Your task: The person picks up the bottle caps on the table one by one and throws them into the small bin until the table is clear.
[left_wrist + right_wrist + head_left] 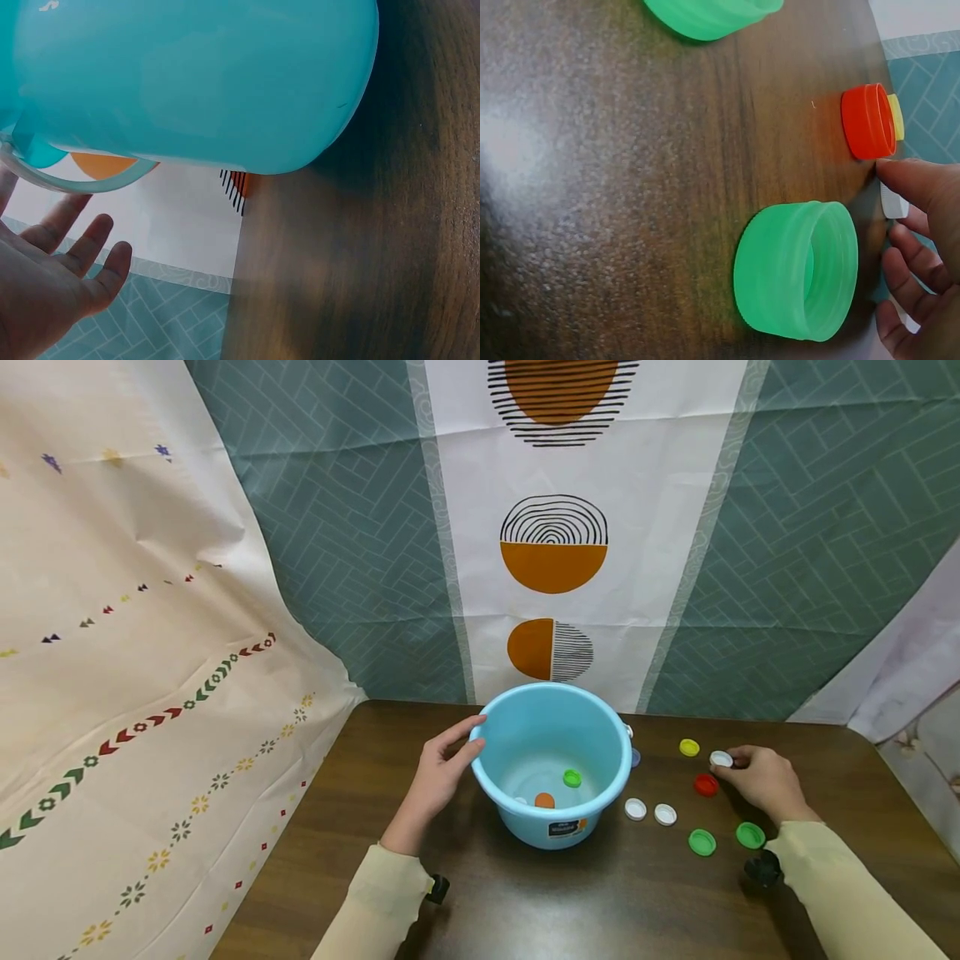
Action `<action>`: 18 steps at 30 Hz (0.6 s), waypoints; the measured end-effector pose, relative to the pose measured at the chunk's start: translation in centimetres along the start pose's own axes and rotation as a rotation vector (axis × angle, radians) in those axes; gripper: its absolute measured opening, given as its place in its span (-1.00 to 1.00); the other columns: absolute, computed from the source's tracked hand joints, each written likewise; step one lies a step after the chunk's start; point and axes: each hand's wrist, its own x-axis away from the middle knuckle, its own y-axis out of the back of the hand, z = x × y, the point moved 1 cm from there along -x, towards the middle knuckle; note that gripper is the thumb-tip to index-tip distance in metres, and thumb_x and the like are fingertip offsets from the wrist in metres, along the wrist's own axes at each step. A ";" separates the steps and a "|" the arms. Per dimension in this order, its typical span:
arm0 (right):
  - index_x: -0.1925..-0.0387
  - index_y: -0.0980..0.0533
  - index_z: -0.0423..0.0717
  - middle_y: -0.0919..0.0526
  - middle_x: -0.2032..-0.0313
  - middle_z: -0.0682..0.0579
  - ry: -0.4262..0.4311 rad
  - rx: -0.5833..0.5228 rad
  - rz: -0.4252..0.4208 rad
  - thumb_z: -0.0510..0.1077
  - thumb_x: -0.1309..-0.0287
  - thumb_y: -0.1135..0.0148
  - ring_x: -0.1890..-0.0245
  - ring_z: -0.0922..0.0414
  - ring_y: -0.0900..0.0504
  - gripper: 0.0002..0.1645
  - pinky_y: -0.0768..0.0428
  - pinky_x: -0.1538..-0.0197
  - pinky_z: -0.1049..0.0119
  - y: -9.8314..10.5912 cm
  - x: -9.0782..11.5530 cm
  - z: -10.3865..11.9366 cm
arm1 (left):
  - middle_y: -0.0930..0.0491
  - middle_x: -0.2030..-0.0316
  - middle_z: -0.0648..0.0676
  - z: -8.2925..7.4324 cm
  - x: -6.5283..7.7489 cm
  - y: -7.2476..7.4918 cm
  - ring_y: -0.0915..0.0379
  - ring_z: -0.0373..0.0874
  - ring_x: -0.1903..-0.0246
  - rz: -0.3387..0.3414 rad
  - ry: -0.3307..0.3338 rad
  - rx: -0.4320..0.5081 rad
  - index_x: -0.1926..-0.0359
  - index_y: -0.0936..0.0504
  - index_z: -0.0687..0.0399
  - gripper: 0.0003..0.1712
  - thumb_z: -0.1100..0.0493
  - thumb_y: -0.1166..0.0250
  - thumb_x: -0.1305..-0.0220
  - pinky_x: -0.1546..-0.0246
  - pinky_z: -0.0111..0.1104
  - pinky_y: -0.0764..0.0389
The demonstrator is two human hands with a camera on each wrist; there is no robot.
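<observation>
I count one light-blue plastic tub near the middle of the wooden worktop's far edge. My left hand is relaxed rather than clenched, thumb and a fingertip touching the tub's left rim. My right hand pinches one white bottle cap between thumb and fingers, towards the worktop's far right corner; I can't tell whether that cap clears the wood.

Six more caps lie loose on the right half: one yellow cap nearest the far edge, one red cap just beside the pinched one, two white caps near the tub, and two green caps nearer me.

Inside the tub I make out one green cap, one orange cap partly covered by the near rim, and a white piece mostly hidden there. Behind the tub's right side, a bluish piece and a whitish one are too covered to identify. The worktop's near edge is cut off.
</observation>
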 end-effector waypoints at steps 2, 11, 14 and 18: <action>0.01 -0.48 -0.37 -0.58 0.13 -0.34 -0.003 -0.003 -0.001 0.18 -0.05 -0.29 0.26 -0.10 -0.51 -0.28 -0.49 0.21 -0.03 0.0 0.0 0.0 | -0.43 -0.23 0.17 0.0 0.0 0.0 -0.48 0.22 -0.08 0.001 -0.001 0.004 -0.24 -0.42 0.13 -0.52 0.13 -0.16 -0.32 0.09 -0.29 -0.60; 0.01 -0.47 -0.38 -0.58 0.15 -0.34 -0.026 -0.003 0.006 0.22 -0.05 -0.28 0.29 -0.09 -0.49 -0.24 -0.47 0.28 0.05 0.2 0.1 -0.6 | -0.43 -0.23 0.12 -0.3 0.0 0.0 -0.50 0.03 -0.08 0.002 0.001 -0.018 -0.24 -0.43 0.07 -0.52 0.10 -0.16 -0.32 0.04 -0.27 -0.59; 0.02 -0.48 -0.38 -0.60 0.17 -0.33 -0.025 -0.002 -0.003 0.23 -0.04 -0.28 0.29 -0.08 -0.50 -0.23 -0.46 0.30 0.09 0.4 0.3 -0.8 | -0.43 -0.23 0.12 -0.3 0.0 0.1 -0.49 0.00 -0.08 0.004 0.006 -0.023 -0.24 -0.43 0.08 -0.52 0.09 -0.16 -0.32 0.04 -0.27 -0.58; 0.04 -0.50 -0.36 -0.63 0.21 -0.30 -0.021 -0.003 -0.025 0.26 -0.02 -0.28 0.31 -0.08 -0.53 -0.23 -0.45 0.34 0.13 0.8 0.4 -0.9 | -0.43 -0.23 0.12 -0.3 0.1 0.1 -0.48 0.04 -0.10 0.007 0.008 -0.010 -0.24 -0.43 0.10 -0.51 0.09 -0.16 -0.32 0.03 -0.28 -0.58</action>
